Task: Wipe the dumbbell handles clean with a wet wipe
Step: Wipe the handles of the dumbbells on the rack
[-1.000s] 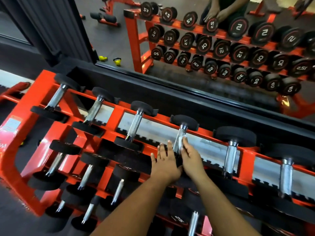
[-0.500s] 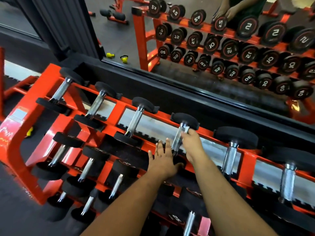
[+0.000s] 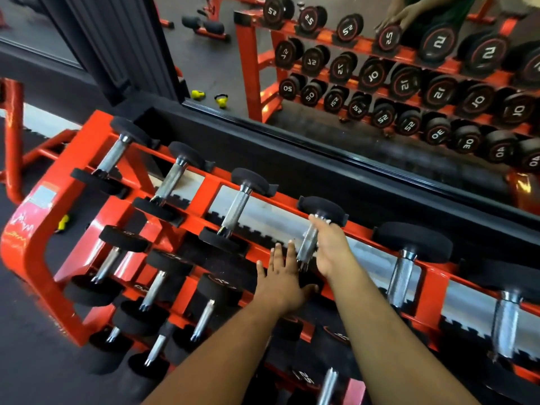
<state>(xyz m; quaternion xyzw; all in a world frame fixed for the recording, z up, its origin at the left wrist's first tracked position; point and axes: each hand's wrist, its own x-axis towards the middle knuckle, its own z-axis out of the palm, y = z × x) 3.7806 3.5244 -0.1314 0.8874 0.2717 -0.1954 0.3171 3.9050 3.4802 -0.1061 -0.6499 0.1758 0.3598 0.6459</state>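
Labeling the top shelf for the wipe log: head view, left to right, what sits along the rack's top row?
Bare handle → bare handle → bare handle → left hand flat by the fourth dumbbell → fourth handle with right hand wrapped on it → bare handle → bare handle.

The right hand (image 3: pixel 331 247) covers the upper part of the dumbbell handle (image 3: pixel 306 244), and only a sliver of the wet wipe (image 3: pixel 328 221) shows at its fingertips, too small to tell how it is folded. The near head of that dumbbell lies hidden under the left hand (image 3: pixel 282 280). Both forearms run off the bottom edge. The rack (image 3: pixel 32 258) is cut off at right, and its label is blurred.
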